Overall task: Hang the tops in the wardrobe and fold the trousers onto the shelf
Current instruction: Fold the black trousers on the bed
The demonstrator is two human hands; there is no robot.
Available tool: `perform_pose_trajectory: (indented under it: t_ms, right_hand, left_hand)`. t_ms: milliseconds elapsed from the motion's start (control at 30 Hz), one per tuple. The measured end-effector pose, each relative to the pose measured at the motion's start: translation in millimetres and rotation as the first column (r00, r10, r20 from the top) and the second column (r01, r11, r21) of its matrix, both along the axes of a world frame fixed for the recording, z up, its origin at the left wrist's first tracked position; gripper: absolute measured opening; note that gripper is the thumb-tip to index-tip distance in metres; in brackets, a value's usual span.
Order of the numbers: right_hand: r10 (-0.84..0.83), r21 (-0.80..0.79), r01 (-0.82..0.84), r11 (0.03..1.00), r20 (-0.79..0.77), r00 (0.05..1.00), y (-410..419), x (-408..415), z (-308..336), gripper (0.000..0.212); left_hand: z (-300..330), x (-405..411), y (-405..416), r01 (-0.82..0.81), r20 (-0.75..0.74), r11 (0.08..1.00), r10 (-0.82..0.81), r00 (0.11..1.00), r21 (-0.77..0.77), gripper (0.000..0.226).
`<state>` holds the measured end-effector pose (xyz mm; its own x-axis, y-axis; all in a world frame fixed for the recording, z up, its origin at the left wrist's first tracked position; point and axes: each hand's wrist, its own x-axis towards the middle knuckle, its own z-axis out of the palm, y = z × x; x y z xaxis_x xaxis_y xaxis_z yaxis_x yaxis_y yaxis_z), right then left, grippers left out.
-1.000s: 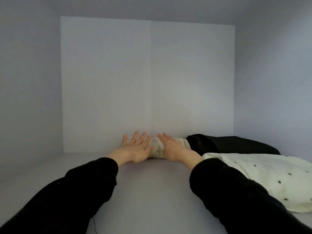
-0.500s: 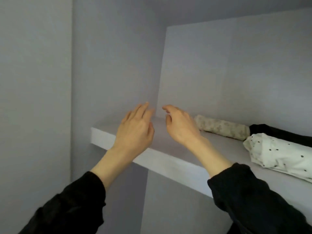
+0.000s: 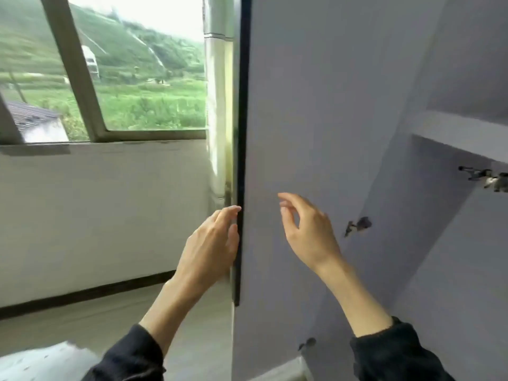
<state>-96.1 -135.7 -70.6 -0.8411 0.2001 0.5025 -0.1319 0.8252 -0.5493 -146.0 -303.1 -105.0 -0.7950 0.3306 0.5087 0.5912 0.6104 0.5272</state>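
Note:
The open wardrobe door fills the middle of the view, pale grey with a dark edge. My left hand hovers at that dark edge with relaxed fingers and holds nothing. My right hand floats in front of the door's inner face, fingers loosely curled, empty. The edge of the wardrobe shelf shows at the upper right. A metal rail fitting sits beneath it. No tops or trousers are visible on the shelf from here.
A window with green hills outside is at the upper left above a white wall. Door hinges sit on the wardrobe side. A pale spotted cloth lies at the bottom left over the floor.
My view has swung left and down from the shelf with the rolled trousers to the wardrobe door and window. Both hands have come off the shelf and are empty.

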Motion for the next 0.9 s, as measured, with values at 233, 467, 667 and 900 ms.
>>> perform_pose_trajectory:
  t_ms: [233, 467, 667, 900]
  right_hand:
    - [0.351, -0.141, -0.325, 0.935, 0.237, 0.906, -167.8, -43.7, -75.0, 0.032]
    - [0.577, -0.154, -0.569, 0.808, 0.409, 0.707, -283.9, -143.0, -128.5, 0.035]
    - [0.680, -0.140, -0.723, 0.677, 0.496, 0.540, -369.3, -271.7, -149.0, 0.034]
    - [0.753, -0.129, -0.883, 0.451, 0.586, 0.299, -477.6, -379.2, -154.3, 0.037]
  left_hand:
    - [-64.8, -11.5, -190.5, -0.256, 0.234, 0.965, 0.262, 0.936, -0.054, 0.040]
    - [-105.6, -53.6, -307.1, -0.454, 0.435, 0.890, 0.420, 0.797, -0.028, 0.034]
    - [-121.1, -129.4, -378.3, -0.682, 0.524, 0.731, 0.575, 0.628, 0.015, 0.031]
    - [-129.0, -180.8, -454.3, -0.866, 0.613, 0.499, 0.678, 0.405, 0.020, 0.031]
